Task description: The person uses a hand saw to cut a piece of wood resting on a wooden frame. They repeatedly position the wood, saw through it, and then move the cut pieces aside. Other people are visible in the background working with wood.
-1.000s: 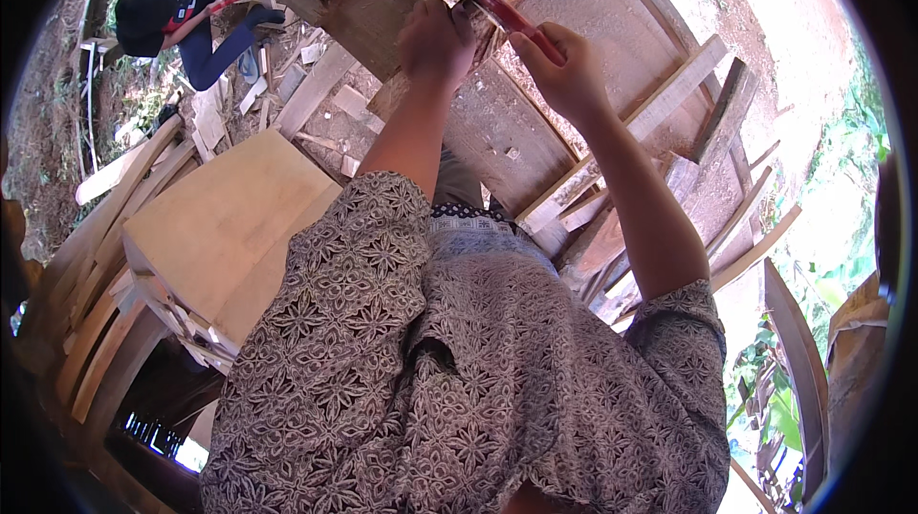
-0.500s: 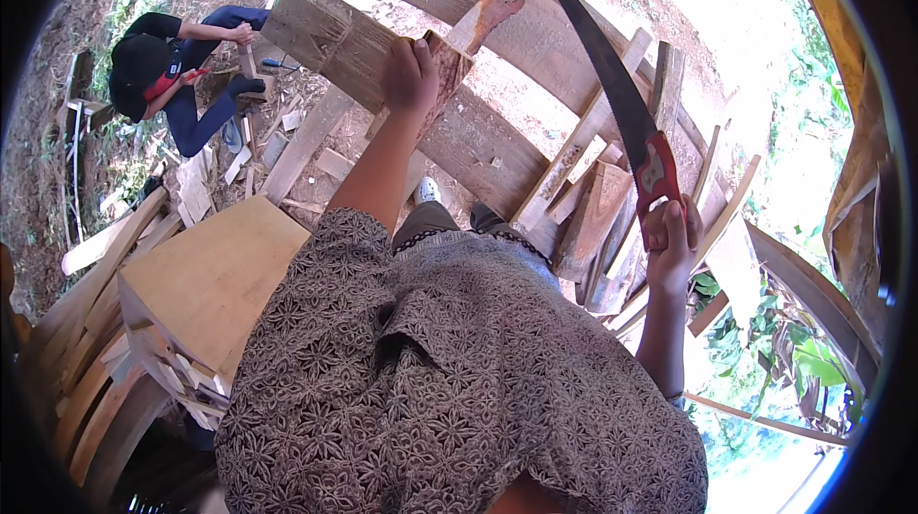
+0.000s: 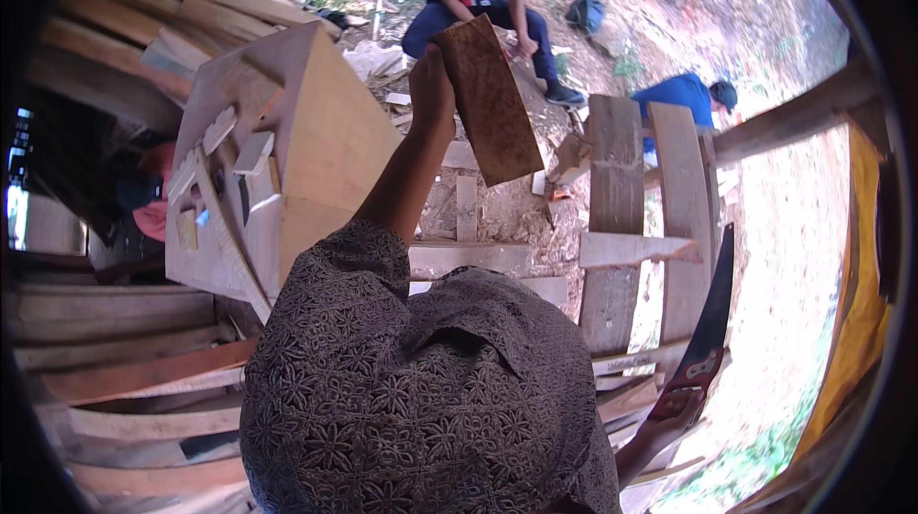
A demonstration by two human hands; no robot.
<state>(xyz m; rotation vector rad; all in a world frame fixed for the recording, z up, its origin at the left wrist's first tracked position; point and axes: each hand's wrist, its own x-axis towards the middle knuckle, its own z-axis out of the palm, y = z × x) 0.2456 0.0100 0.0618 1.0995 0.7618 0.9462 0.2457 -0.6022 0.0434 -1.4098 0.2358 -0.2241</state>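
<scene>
While left hand (image 3: 432, 84) lifts board (image 3: 488, 103), right hand (image 3: 675, 409) holds machete (image 3: 712, 308).

Dark floral-patterned short-sleeved shirt (image 3: 421, 399)

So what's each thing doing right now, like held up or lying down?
Wood piece: held up in the left hand.
Long knife: gripped low in the right hand, blade pointing up.
Big wooden box: tilted, nobody touching it.
Planks: lying flat.
</scene>
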